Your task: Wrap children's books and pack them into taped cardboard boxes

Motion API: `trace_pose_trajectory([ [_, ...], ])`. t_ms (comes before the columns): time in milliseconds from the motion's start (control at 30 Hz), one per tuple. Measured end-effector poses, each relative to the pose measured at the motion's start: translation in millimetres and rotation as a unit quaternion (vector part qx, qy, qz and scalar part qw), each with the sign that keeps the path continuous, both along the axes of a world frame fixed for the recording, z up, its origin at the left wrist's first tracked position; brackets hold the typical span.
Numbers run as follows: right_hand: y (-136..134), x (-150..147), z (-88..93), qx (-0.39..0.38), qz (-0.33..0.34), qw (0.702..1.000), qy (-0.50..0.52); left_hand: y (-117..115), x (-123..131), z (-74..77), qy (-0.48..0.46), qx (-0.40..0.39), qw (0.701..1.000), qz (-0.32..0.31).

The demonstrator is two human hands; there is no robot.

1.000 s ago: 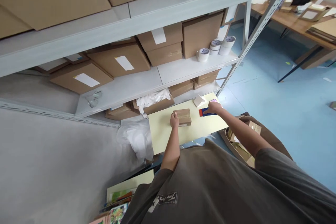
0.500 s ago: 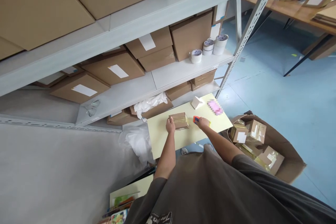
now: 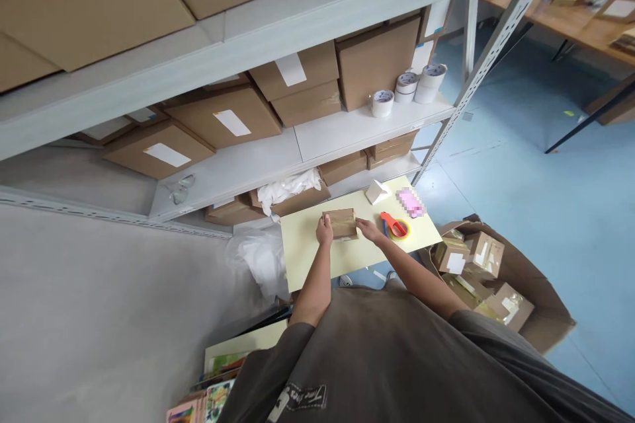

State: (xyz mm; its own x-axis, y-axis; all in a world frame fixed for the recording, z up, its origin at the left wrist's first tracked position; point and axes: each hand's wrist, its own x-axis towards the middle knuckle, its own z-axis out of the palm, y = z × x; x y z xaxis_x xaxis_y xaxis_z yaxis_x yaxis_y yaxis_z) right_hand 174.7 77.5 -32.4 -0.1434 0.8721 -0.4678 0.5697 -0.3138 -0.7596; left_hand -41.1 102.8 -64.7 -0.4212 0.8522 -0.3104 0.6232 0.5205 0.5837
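Observation:
A small brown cardboard box (image 3: 340,223) with clear tape on it sits over the pale yellow tabletop (image 3: 302,264). My left hand (image 3: 325,231) grips its left end, thumb on top. At the box's right end, my right hand (image 3: 366,229) has its fingers closed against the edge. To the right of that hand lies an orange and blue tape dispenser (image 3: 395,226) with a yellowish roll, touched by neither hand. Behind it stand a white folded card piece (image 3: 378,192) and a pink blurred item (image 3: 410,202).
A big open carton (image 3: 546,297) holding several taped boxes stands right of the table. Ahead rises a grey metal shelf (image 3: 342,145) with cartons and white tape rolls (image 3: 382,104). White plastic wrapping (image 3: 258,261) hangs at the left; a wooden table (image 3: 575,23) stands far right.
My right hand has let go of the tape dispenser, now lying on the table, and has moved left to the box's right end. My left hand still holds the box.

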Motion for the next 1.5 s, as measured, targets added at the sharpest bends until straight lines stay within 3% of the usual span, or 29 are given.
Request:
trace_pose_trajectory([
  [100, 2, -23, 11.6, -0.015, -0.013, 0.998, 0.052, 0, -1, 1.9, -0.026, 0.01, 1.0, 0.0],
  [233, 4, -27, 18.3, -0.031, -0.061, 0.993, 0.101, -1, 1, 4.4, -0.091, 0.03, 0.995, 0.013],
  [333, 3, -27, 15.3, 0.018, -0.103, 0.986, 0.131, -7, -1, 1.7, -0.128, 0.08, 0.988, 0.003],
  [467, -3, -32, -5.5, 0.066, -0.105, 0.986, 0.115, -28, -11, -14.3, -0.174, 0.092, 0.98, -0.013],
  [633, -24, -42, -49.2, -0.06, -0.102, 0.993, 0.022, -61, -20, -46.4, -0.215, -0.029, 0.976, -0.027],
  [767, -39, -45, -71.9, -0.061, -0.136, 0.989, 0.019, -68, -21, -58.2, -0.191, -0.036, 0.98, -0.041],
  [1067, -37, -36, -73.2, -0.09, -0.06, 0.994, -0.022, -57, -28, -42.6, -0.062, -0.039, 0.994, -0.085],
  [1333, -26, 1, -61.6, -0.022, -0.005, 0.999, 0.023, -55, -3, -28.6, 0.011, -0.036, 0.999, -0.013],
  [1500, -31, 22, -60.0, -0.039, 0.075, 0.996, 0.022, -73, 11, -34.2, -0.016, -0.051, 0.998, 0.039],
])
